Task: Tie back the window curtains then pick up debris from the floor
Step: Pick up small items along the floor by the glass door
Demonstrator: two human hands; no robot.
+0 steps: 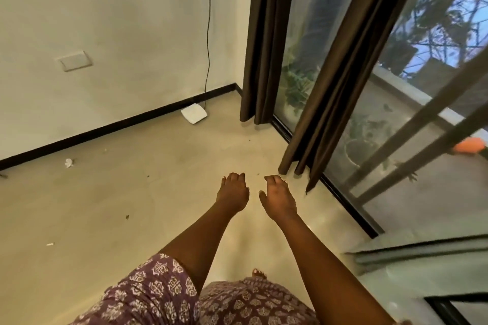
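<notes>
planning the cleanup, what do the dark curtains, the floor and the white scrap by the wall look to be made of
Dark curtains: brown woven cloth, matte, hanging in soft vertical folds. Floor: seems polished stone, tile or concrete, beige with a faint sheen; no joints visible. White scrap: likely crumpled paper or tissue, too small to be sure.

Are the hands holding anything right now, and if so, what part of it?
Nothing is held. The left hand and right hand both reach forward above the floor with loosely bent fingers, apart from the curtain.

No text, label or number can be read anywhere.
</notes>
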